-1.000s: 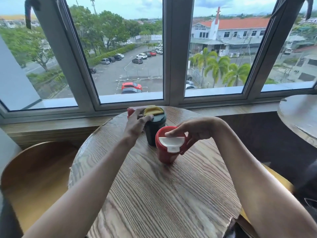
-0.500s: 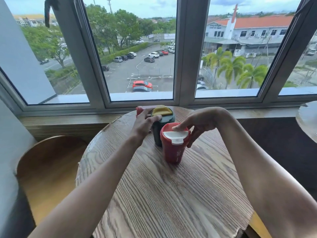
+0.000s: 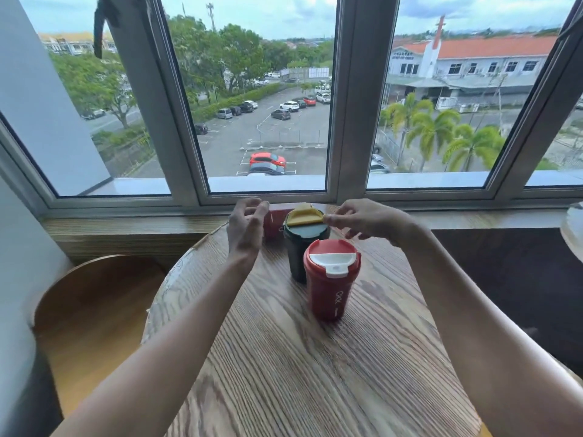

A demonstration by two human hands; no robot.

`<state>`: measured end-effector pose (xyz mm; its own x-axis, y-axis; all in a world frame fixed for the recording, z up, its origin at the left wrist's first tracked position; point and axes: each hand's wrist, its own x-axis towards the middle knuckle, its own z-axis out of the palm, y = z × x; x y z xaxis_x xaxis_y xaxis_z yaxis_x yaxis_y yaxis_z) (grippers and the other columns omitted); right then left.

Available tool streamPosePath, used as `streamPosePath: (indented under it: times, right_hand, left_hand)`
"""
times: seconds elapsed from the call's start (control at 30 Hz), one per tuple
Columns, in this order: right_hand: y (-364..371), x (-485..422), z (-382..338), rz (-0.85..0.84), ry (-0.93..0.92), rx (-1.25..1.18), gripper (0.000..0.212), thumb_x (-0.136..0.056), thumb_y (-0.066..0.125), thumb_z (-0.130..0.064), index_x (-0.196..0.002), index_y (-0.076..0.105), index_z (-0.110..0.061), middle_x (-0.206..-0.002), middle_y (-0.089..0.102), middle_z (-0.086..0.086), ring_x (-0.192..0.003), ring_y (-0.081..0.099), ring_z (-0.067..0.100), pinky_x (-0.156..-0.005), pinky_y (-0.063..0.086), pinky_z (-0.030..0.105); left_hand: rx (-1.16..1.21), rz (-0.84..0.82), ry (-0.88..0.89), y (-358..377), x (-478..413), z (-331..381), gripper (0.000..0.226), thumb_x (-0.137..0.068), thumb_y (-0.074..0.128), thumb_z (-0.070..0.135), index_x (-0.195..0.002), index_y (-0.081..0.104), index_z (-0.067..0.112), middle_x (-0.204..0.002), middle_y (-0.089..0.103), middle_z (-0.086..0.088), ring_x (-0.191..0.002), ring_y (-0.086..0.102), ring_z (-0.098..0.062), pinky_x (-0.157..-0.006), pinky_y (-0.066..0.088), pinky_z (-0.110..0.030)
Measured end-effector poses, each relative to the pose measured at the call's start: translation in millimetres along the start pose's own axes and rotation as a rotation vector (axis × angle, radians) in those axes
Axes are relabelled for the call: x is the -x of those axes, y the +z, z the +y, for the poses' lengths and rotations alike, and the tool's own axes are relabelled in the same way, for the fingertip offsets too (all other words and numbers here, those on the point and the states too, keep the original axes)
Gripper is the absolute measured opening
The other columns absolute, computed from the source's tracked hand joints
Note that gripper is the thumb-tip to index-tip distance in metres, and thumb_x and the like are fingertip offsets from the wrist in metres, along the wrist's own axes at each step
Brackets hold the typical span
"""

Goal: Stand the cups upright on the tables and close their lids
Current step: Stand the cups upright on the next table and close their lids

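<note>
A red cup [image 3: 330, 288] stands upright on the round wooden table [image 3: 315, 373], its white lid flap lying flat. Behind it stands a dark green cup [image 3: 298, 250] with a yellow flap [image 3: 306, 216] slightly raised. A second red cup [image 3: 273, 223] stands at the table's far edge, mostly hidden by my left hand. My left hand [image 3: 247, 225] hovers with fingers apart between the far red cup and the green cup, holding nothing. My right hand [image 3: 362, 219] reaches from the right, its fingertips at the edge of the yellow flap.
A wooden window sill [image 3: 126, 228] and a tall window run behind the table. A curved wooden chair [image 3: 94, 310] stands to the left. The rim of another round table [image 3: 572, 234] shows at the right edge.
My right hand has left the red cup's white lid and moved back to the green cup's yellow flap. My left hand has lifted off the green cup and spread its fingers.
</note>
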<state>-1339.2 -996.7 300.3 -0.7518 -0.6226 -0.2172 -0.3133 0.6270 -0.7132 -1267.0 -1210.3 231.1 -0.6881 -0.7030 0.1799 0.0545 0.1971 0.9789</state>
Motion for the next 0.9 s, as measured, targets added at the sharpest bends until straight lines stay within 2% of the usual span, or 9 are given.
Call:
streamPosePath:
  times: [0.13, 0.27, 0.33, 0.47, 0.6, 0.7, 0.77, 0.83, 0.9]
  right_hand:
    - [11, -20, -4, 0.229, -0.135, -0.052, 0.031, -0.084, 0.072, -0.037, -0.106, 0.066, -0.017, -0.11, 0.068, 0.004, -0.103, 0.063, 0.021, -0.09, 0.049, 0.035]
    - [23, -31, -1, 0.19, -0.138, -0.053, 0.028, -0.08, 0.077, -0.032, -0.104, 0.064, -0.023, -0.109, 0.064, 0.002, -0.105, 0.062, 0.021, -0.091, 0.049, 0.036]
    - [29, -34, 3, 0.189, -0.14, -0.123, 0.027, -0.078, 0.079, -0.027, -0.1, 0.062, -0.025, -0.108, 0.063, 0.003, -0.104, 0.063, 0.024, -0.093, 0.052, 0.044]
    - [32, -40, 7, 0.208, -0.121, -0.187, 0.025, -0.075, 0.08, -0.024, -0.086, 0.06, -0.034, -0.099, 0.063, 0.0, -0.1, 0.064, 0.028, -0.092, 0.053, 0.05]
    - [34, -42, 6, 0.22, -0.109, -0.229, 0.028, -0.073, 0.08, -0.02, -0.077, 0.058, -0.037, -0.097, 0.062, 0.001, -0.101, 0.065, 0.032, -0.092, 0.053, 0.05]
    - [35, -43, 5, 0.219, -0.113, -0.234, 0.028, -0.076, 0.079, -0.017, -0.078, 0.057, -0.035, -0.096, 0.06, -0.002, -0.102, 0.065, 0.031, -0.092, 0.053, 0.048]
    - [35, -43, 6, 0.222, -0.112, -0.247, 0.028, -0.077, 0.078, -0.017, -0.078, 0.057, -0.035, -0.095, 0.059, -0.004, -0.099, 0.064, 0.028, -0.091, 0.054, 0.046]
    - [36, -41, 6, 0.22, -0.115, -0.259, 0.028, -0.077, 0.078, -0.017, -0.079, 0.057, -0.035, -0.096, 0.059, -0.003, -0.096, 0.063, 0.026, -0.09, 0.053, 0.045]
    - [37, -41, 6, 0.223, -0.109, -0.261, 0.027, -0.077, 0.078, -0.016, -0.078, 0.058, -0.035, -0.099, 0.062, 0.001, -0.097, 0.065, 0.028, -0.09, 0.054, 0.046]
  left_hand:
    - [-0.116, -0.044, -0.105, -10, -45, -16, 0.049, -0.08, 0.068, 0.04, -0.12, 0.059, 0.013, -0.12, 0.062, -0.013, -0.104, 0.058, -0.022, -0.08, 0.04, -0.026]
    - [-0.216, -0.293, -0.328, -6, -67, -39, 0.099, -0.061, 0.075, 0.063, -0.143, 0.042, 0.018, -0.142, 0.049, -0.005, -0.129, 0.046, -0.023, -0.105, 0.036, -0.04]
    - [-0.235, -0.377, -0.385, -1, -71, -45, 0.095, -0.059, 0.075, 0.069, -0.138, 0.049, 0.023, -0.136, 0.054, 0.001, -0.124, 0.047, -0.02, -0.106, 0.036, -0.041]
    - [-0.161, -0.375, -0.373, 9, -70, -42, 0.036, -0.081, 0.073, 0.044, -0.108, 0.066, 0.02, -0.093, 0.067, 0.003, -0.088, 0.058, -0.015, -0.069, 0.044, -0.023]
    - [-0.066, -0.308, -0.357, 15, -64, -44, 0.05, -0.076, 0.081, 0.027, -0.118, 0.065, 0.006, -0.107, 0.071, -0.012, -0.072, 0.061, -0.01, -0.044, 0.046, -0.01]
    - [-0.067, -0.167, -0.29, 7, -60, -44, 0.074, -0.064, 0.087, 0.032, -0.129, 0.059, 0.011, -0.118, 0.068, -0.009, -0.088, 0.065, -0.013, -0.062, 0.053, -0.014]
    - [-0.104, -0.095, -0.252, -3, -52, -40, 0.095, -0.049, 0.089, 0.045, -0.134, 0.055, 0.018, -0.122, 0.066, -0.005, -0.102, 0.065, -0.018, -0.084, 0.057, -0.031]
    - [-0.151, -0.044, -0.192, -19, -43, -37, 0.102, -0.04, 0.088, 0.049, -0.132, 0.055, 0.021, -0.125, 0.062, -0.006, -0.108, 0.063, -0.021, -0.094, 0.055, -0.04]
    - [-0.234, -0.026, -0.116, -33, -29, -28, 0.101, -0.044, 0.088, 0.046, -0.136, 0.053, 0.022, -0.13, 0.057, -0.008, -0.113, 0.059, -0.022, -0.101, 0.05, -0.038]
